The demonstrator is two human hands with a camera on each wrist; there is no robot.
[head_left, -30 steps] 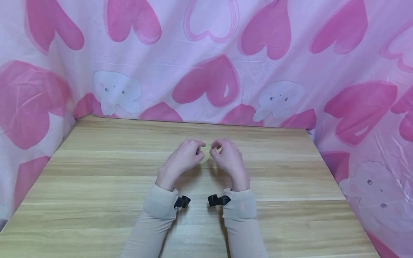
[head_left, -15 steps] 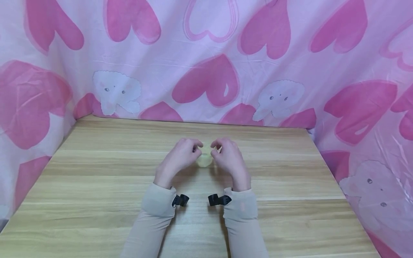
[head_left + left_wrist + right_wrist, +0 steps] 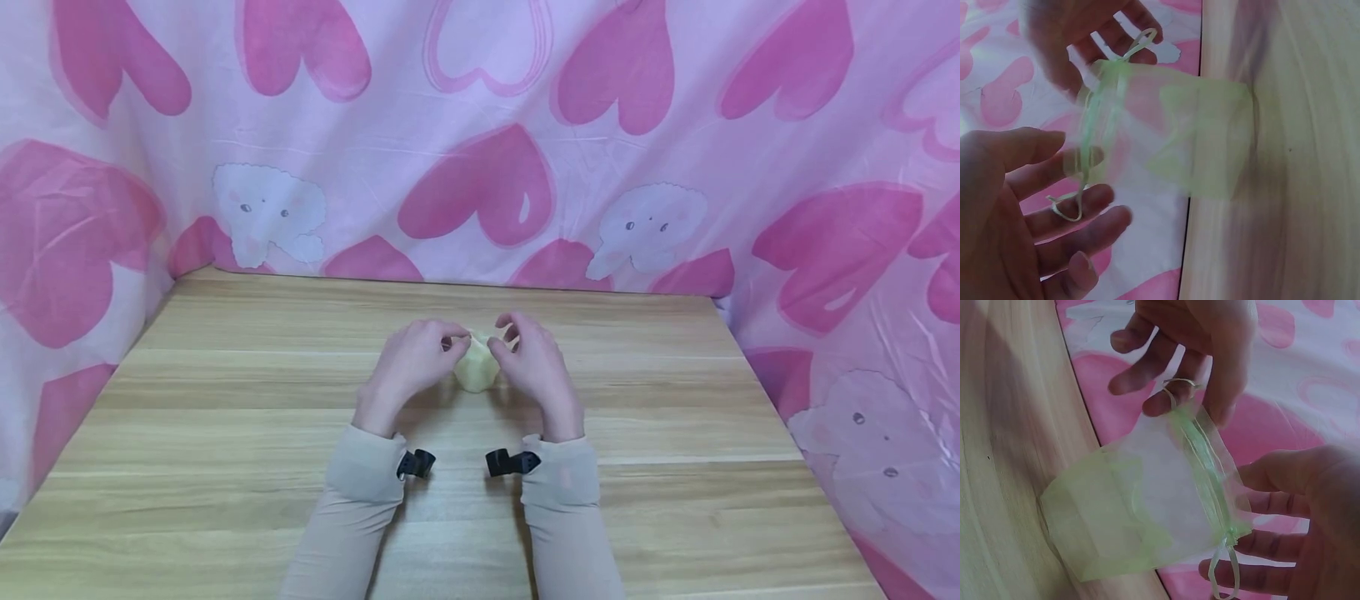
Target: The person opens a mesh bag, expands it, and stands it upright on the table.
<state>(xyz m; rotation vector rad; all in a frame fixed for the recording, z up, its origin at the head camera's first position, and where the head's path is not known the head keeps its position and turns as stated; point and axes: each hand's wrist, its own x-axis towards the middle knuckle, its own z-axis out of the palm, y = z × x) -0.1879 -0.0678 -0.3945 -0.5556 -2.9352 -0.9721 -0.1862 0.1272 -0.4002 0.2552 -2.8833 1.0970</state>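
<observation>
A small, sheer, pale green drawstring pouch (image 3: 476,372) is held between both hands over the middle of the table. My left hand (image 3: 412,358) pinches one side of its gathered mouth between thumb and index finger, the other fingers spread loosely. At the opposite side, my right hand (image 3: 534,367) has its thumb at the rim and fingers behind the sheer fabric. In the left wrist view, thin cord loops stick out at both ends of the pouch's (image 3: 1179,125) drawstring channel. The see-through body of the pouch (image 3: 1116,512) extends down close to the tabletop.
The wood-grain table (image 3: 225,467) spreads around both forearms. Behind it and along the sides hangs a pink curtain (image 3: 480,108) with hearts and white cartoon animals. A black wrist camera (image 3: 416,464) sits on the left cuff, another camera (image 3: 512,462) on the right.
The pouch has come down into fuller view below the fingertips, nearer the body. The left hand has shifted slightly left, and the right index finger has lifted away from the thumb.
</observation>
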